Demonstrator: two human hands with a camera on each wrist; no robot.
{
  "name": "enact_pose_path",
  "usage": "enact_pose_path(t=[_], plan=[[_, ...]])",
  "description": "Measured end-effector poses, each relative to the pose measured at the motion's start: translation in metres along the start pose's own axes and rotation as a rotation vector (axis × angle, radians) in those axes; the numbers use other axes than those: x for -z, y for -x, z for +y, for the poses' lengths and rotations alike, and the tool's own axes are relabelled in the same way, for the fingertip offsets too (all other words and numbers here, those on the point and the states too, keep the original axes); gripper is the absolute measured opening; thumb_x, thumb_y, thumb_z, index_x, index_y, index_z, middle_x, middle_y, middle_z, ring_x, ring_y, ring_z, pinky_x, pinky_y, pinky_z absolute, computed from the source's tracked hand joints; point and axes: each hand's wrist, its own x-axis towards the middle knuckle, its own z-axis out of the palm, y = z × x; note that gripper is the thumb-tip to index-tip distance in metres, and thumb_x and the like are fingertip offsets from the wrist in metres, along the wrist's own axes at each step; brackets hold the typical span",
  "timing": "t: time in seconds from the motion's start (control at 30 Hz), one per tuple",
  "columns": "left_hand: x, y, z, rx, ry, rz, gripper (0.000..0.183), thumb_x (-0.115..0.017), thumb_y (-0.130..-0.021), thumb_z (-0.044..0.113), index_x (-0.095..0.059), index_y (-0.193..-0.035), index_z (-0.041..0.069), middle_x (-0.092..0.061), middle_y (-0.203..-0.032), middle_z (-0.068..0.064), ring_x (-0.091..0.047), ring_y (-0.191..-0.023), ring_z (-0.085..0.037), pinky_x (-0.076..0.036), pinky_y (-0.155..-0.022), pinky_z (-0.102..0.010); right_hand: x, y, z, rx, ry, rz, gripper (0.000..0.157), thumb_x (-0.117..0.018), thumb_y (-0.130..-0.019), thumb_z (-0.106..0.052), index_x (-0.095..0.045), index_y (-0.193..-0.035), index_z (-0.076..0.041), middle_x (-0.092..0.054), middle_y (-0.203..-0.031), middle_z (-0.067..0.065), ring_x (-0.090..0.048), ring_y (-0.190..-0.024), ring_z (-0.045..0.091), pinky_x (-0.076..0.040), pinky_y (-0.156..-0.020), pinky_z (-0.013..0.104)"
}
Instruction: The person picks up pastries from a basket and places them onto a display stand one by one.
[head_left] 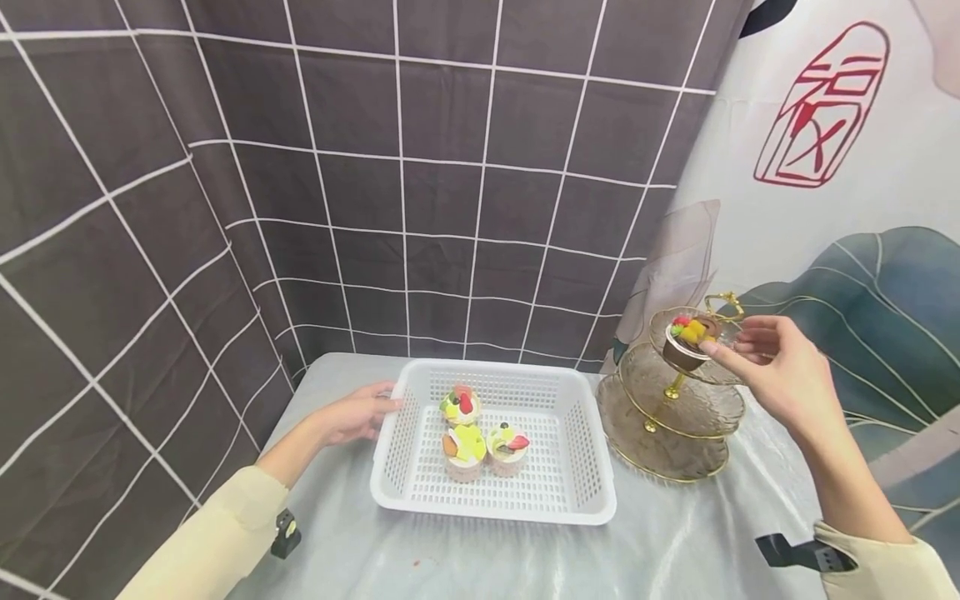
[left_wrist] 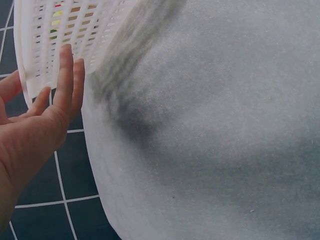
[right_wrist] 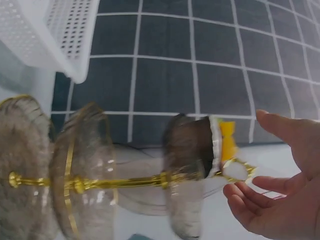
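Note:
A brown-cupped cupcake [head_left: 684, 354] with yellow and red fruit stands on the top tier of a three-tier cake stand [head_left: 701, 408]. My right hand [head_left: 787, 367] is beside it, thumb and fingers spread apart. The right wrist view has a gap between this hand [right_wrist: 280, 180] and the cupcake [right_wrist: 207, 145], with the stand's gold ring handle [right_wrist: 237, 170] close to the fingers. At the left end of the white plastic basket [head_left: 393, 467], my left hand [head_left: 356, 414] touches the rim. Its fingers [left_wrist: 65, 82] extend along the outside wall, loosely straight.
Three fruit-topped cupcakes [head_left: 465, 450] sit grouped left of centre in the basket. The stand's clear, gold-edged lower plates [head_left: 667, 450] spread close to the basket's right end. A grid-patterned curtain [head_left: 450, 192] hangs behind the cloth-covered table [head_left: 480, 562].

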Motion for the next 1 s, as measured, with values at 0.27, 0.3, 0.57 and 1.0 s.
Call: enact_pose_path(t=[0.27,0.3,0.57,1.0], plan=[[0.001,-0.003,-0.002,0.012,0.043,0.013,0.062,-0.053,-0.112,0.022,-0.026,-0.164,0.002,-0.054,-0.149,-0.03,-0.059,-0.133,-0.045,-0.057,-0.103,-0.06,-0.004,0.003,-0.032,0.134,-0.18,0.04,0.063,-0.085,-0.093,-0.028,-0.056,-0.141,0.002,-0.067,-0.127,0.025,-0.058,-0.093,-0.015,-0.046,-0.079,0.0],[0.001,-0.002,-0.003,0.01,0.049,0.012,0.062,-0.053,-0.112,0.022,-0.025,-0.164,0.002,-0.053,-0.149,-0.03,-0.059,-0.134,-0.045,-0.056,-0.103,-0.06,-0.008,0.003,-0.036,0.152,-0.2,0.035,0.06,-0.085,-0.093,-0.025,-0.058,-0.139,0.001,-0.068,-0.125,0.024,-0.059,-0.093,-0.014,-0.047,-0.081,0.0],[-0.001,0.0,-0.005,0.003,0.074,0.026,0.066,-0.05,-0.113,0.023,-0.019,-0.166,0.002,-0.051,-0.152,-0.03,-0.056,-0.137,-0.046,-0.055,-0.104,-0.061,-0.062,0.003,-0.062,0.238,-0.355,-0.07,0.051,-0.083,-0.095,-0.02,-0.062,-0.137,0.0,-0.07,-0.121,0.017,-0.067,-0.104,0.002,-0.053,-0.095,0.011],[0.0,-0.002,-0.009,0.013,0.085,0.032,0.062,-0.05,-0.113,0.022,-0.022,-0.166,0.004,-0.051,-0.152,-0.03,-0.055,-0.137,-0.047,-0.057,-0.103,-0.06,-0.163,0.008,-0.086,0.163,-0.626,-0.31,0.054,-0.081,-0.095,-0.015,-0.058,-0.14,0.004,-0.068,-0.13,0.02,-0.067,-0.121,0.036,-0.054,-0.11,0.044]])
